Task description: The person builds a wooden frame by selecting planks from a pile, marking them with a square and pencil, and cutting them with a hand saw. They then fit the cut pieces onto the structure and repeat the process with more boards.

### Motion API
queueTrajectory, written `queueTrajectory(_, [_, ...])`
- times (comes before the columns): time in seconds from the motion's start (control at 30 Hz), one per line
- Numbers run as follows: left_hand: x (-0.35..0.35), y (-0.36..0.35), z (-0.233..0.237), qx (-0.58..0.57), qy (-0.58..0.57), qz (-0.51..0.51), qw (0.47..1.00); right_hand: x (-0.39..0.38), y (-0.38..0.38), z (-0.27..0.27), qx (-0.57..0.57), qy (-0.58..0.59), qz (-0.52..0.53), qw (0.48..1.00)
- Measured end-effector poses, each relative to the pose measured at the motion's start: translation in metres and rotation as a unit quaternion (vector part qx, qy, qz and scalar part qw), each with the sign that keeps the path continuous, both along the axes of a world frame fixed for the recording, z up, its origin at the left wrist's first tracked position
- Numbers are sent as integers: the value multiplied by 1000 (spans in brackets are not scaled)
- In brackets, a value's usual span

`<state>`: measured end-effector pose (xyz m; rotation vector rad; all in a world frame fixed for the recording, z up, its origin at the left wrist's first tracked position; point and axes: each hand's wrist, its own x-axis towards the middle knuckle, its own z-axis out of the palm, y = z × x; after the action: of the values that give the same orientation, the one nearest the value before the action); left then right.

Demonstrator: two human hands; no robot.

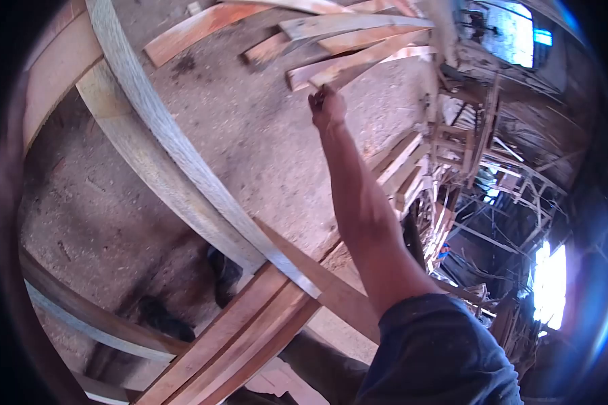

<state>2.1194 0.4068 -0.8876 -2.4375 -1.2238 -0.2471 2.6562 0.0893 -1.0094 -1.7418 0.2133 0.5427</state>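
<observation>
My right hand (329, 110) reaches far forward at the end of a bare forearm with a dark blue sleeve. Its fingers look curled in, and the fingertips overlap the near end of a wooden plank (365, 62) in this view. Whether the hand grips that plank, I cannot tell. Several more cut planks (203, 28) lie fanned out on the floor around it. My left hand is out of view.
Long curved boards (159, 128) cross the left side, meeting a stack of reddish boards (230, 337) at the bottom. Dark shoes (165, 318) stand on the dusty floor (250, 142) between the boards. Wooden framing and scrap (466, 142) crowd the right, near bright openings.
</observation>
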Motion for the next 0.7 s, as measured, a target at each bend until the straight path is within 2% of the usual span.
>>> queueTrajectory(0.03, [-6, 6, -8, -78, 34, 43, 995, -4, -13, 18, 6, 8, 31, 999])
queueTrajectory(0.07, [-15, 19, -23, -157, 72, 82, 982, -20, -17, 43, 12, 10, -11, 1000])
queueTrajectory(0.13, [-24, 30, -43, -203, 2, 99, 974, -55, -27, 89, 28, -13, -24, 999])
queueTrajectory(0.2, [-15, 19, -58, -125, -211, 53, 968, -98, -32, 136, 27, -25, -31, 999])
queueTrajectory(0.23, [-11, 15, -50, -94, -115, 88, 985, -124, -29, 160, 17, -28, -30, 999])
queueTrajectory(0.3, [-3, 5, -21, -29, 82, 162, 983, -174, -24, 197, 30, -22, -52, 998])
queueTrajectory(0.33, [2, 0, -8, -53, 95, 170, 979, -204, -24, 215, 64, 7, -65, 996])
queueTrajectory(0.4, [9, -10, 16, -101, 120, 188, 969, -272, -34, 255, 122, 93, -23, 988])
queueTrajectory(0.43, [3, -16, 19, -109, 78, 157, 978, -310, -35, 281, 98, 128, -40, 986])
queueTrajectory(0.5, [-16, -36, 21, -123, -1, 91, 988, -374, -68, 313, 129, 206, 36, 969])
queueTrajectory(0.53, [-21, -58, 37, -136, -92, 76, 983, -397, -103, 309, 252, 277, 156, 914])
queueTrajectory(0.57, [-29, -84, 53, -257, -168, 42, 951, -431, -119, 324, 208, 305, 159, 916])
queueTrajectory(0.6, [-39, -116, 67, -373, -238, 7, 897, -468, -132, 342, 164, 331, 131, 920])
queueTrajectory(0.63, [-48, -159, 71, -442, -304, -29, 844, -499, -147, 357, 154, 369, 140, 906])
queueTrajectory(0.67, [-54, -186, 103, -712, -292, 20, 638, -527, -163, 368, 142, 408, 152, 889])
queueTrajectory(0.7, [-53, -218, 135, -809, -291, 77, 504, -553, -178, 375, 160, 433, 184, 868])
